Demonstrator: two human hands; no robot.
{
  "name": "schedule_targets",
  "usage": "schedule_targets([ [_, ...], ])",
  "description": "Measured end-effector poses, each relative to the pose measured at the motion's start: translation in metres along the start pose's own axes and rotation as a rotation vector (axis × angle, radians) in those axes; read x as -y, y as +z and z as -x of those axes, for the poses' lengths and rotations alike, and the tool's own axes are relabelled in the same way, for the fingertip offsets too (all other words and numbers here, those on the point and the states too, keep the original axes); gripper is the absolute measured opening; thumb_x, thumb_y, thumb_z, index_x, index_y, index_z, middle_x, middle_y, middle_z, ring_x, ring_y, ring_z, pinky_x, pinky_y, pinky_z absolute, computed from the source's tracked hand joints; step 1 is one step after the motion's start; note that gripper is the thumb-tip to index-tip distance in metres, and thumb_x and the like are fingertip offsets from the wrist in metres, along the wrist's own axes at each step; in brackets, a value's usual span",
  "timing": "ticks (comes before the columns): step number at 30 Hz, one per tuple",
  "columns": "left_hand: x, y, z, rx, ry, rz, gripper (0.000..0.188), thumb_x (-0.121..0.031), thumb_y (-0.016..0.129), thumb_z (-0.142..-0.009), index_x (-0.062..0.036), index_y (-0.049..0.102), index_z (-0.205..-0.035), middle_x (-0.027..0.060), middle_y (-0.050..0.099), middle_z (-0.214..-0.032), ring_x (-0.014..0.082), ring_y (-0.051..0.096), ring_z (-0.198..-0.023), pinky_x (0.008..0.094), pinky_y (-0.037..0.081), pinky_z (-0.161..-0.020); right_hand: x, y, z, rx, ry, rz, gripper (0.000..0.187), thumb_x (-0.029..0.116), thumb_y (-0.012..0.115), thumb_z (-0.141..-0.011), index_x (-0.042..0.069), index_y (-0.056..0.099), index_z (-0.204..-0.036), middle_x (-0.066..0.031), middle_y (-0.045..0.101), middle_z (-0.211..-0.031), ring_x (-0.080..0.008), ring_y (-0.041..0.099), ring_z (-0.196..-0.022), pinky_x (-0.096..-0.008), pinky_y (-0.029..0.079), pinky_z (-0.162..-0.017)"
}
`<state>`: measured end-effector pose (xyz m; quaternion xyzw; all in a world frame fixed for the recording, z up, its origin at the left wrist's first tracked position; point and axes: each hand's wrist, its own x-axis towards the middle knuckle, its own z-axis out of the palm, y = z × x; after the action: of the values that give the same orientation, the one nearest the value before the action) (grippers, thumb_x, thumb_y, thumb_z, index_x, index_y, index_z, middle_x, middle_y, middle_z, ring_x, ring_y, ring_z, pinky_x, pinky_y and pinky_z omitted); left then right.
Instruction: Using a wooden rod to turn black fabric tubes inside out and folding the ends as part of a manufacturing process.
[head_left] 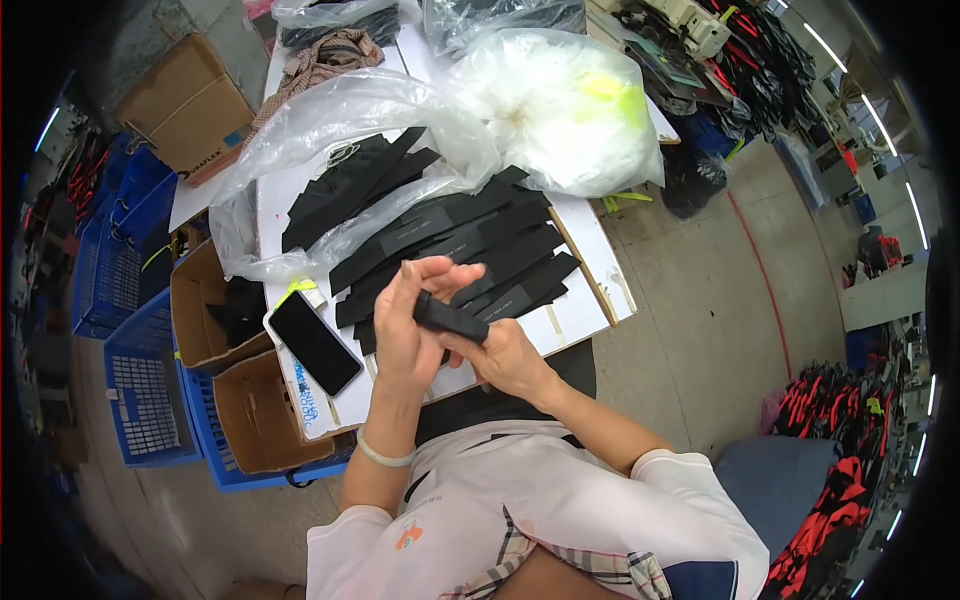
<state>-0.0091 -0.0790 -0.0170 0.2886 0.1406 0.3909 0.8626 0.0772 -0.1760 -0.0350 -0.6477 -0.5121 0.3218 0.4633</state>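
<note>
Head view: a workroom with a grey floor (pixel 660 300) is shown, in which a white table (pixel 345 408) is covered by overlapping black strips (pixel 450 230). A clear plastic bag (pixel 325 105) is spread around part of the pile; a bulging white bag (pixel 565 120) is set beyond it, and a dark-screened phone (pixel 315 343) is laid at the left. A black piece (pixel 450 318) is held above the near table edge, between the hands. Its near end is clamped by the thumb and fingers of the right hand (pixel 510 360); the fingers of the left hand (pixel 400 330) are extended, unclosed, with its far end against the palm. For good handling, the grip is best kept firm at one end, and the piece kept flat and its layers aligned against the palm. Small pale print is borne by the strips, and dark lettering by a cardboard box (pixel 190 105); blue lettering is seen beside the phone.
</note>
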Motion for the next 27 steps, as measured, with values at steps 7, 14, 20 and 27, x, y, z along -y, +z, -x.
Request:
schedule_targets([
  [7, -0.004, -0.001, -0.004, 0.268, 0.023, -0.016, 0.033, -0.006, 0.045, -0.087, 0.0112, 0.047, -0.116, 0.0153, 0.060, -0.060, 0.0392, 0.062, -0.097, 0.0410, 0.025, -0.109, 0.013, -0.005, -0.009, 0.485, 0.389, -1.032, 0.054, 0.043, 0.034, -0.098, 0.005, 0.052, -0.064, -0.0187, 0.058, -0.052, -0.0079, 0.027, -0.028, -0.0218, 0.022, -0.030],
  [14, -0.005, -0.003, -0.007, 0.155, -0.141, 0.126, 0.026, -0.022, 0.050, -0.094, 0.0017, 0.058, -0.103, 0.0202, 0.065, -0.092, 0.0356, 0.055, -0.110, 0.0460, 0.038, -0.100, 0.020, -0.022, -0.035, 0.512, 0.275, -0.632, 0.069, 0.046, 0.032, -0.098, -0.001, 0.061, -0.054, -0.0088, 0.056, -0.046, -0.0051, 0.027, -0.030, -0.0208, 0.023, -0.032],
  [20, -0.002, -0.001, -0.024, 0.045, -0.029, 0.064, 0.031, -0.026, 0.054, -0.092, -0.0049, 0.057, -0.070, 0.0153, 0.064, -0.070, 0.0322, 0.065, -0.084, 0.0418, 0.043, -0.093, 0.002, -0.018, -0.042, -0.086, -0.380, 0.655, 0.023, 0.024, 0.053, -0.085, 0.004, 0.062, -0.079, -0.0117, 0.059, -0.054, -0.0284, 0.060, -0.047, -0.0397, 0.045, -0.042],
  [27, -0.009, -0.007, -0.032, -0.071, -0.212, 0.142, 0.037, -0.026, 0.053, -0.093, -0.0077, 0.052, -0.061, 0.0185, 0.064, -0.075, 0.0364, 0.061, -0.096, 0.0427, 0.045, -0.092, 0.003, -0.004, -0.054, -0.041, -0.238, 0.279, 0.019, 0.021, 0.058, -0.086, 0.003, 0.059, -0.081, -0.0105, 0.059, -0.059, -0.0223, 0.058, -0.049, -0.0355, 0.043, -0.043],
])
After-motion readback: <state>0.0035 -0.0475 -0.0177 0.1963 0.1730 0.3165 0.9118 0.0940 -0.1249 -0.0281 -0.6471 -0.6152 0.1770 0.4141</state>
